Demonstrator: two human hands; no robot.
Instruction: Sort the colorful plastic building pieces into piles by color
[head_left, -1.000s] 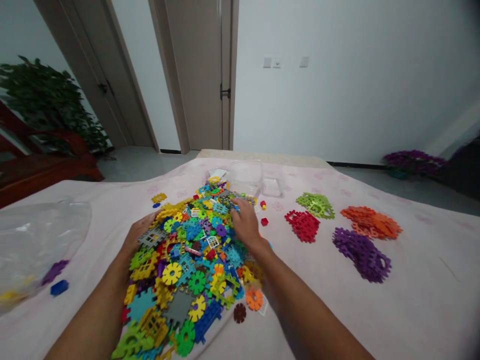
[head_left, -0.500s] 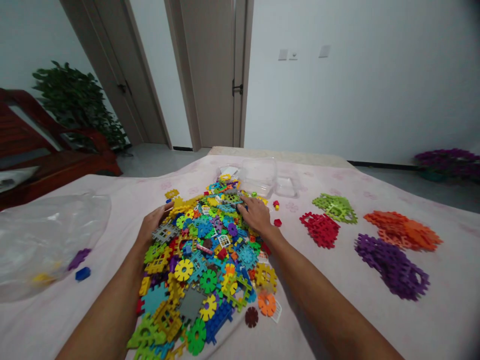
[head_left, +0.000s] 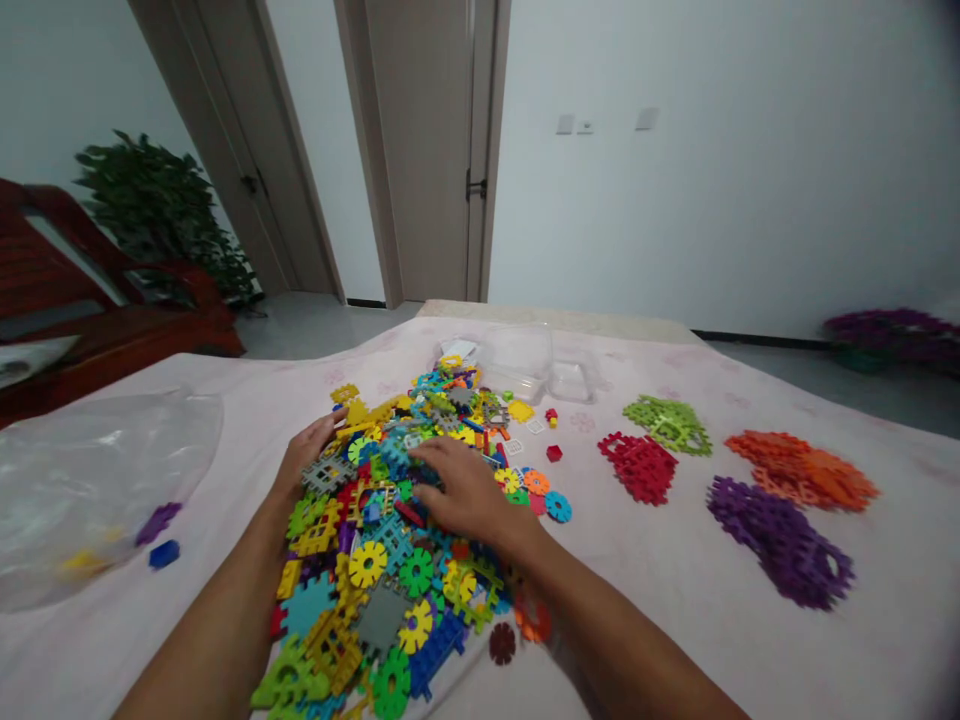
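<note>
A heap of mixed plastic building pieces spreads over the pink cloth, with gear-shaped discs, square lattice plates and small bricks in many colours. My left hand lies along the heap's left edge, its fingers stretched out against yellow and grey pieces. Over the middle of the heap, my right hand reaches in among turquoise and blue pieces, with thumb and index finger apart. The other fingertips are partly hidden, and no piece shows in its grasp. Below the right wrist lies a dark brown disc.
Sorted piles lie to the right: lime green, red, orange and purple plates. Clear plastic boxes stand behind the heap. On the left is a clear plastic bag, with a blue piece near it.
My right hand has moved left and nearer from the heap's right edge onto its middle. Several discs and a white lattice piece now lie loose on the right side. My left hand has hardly moved.
</note>
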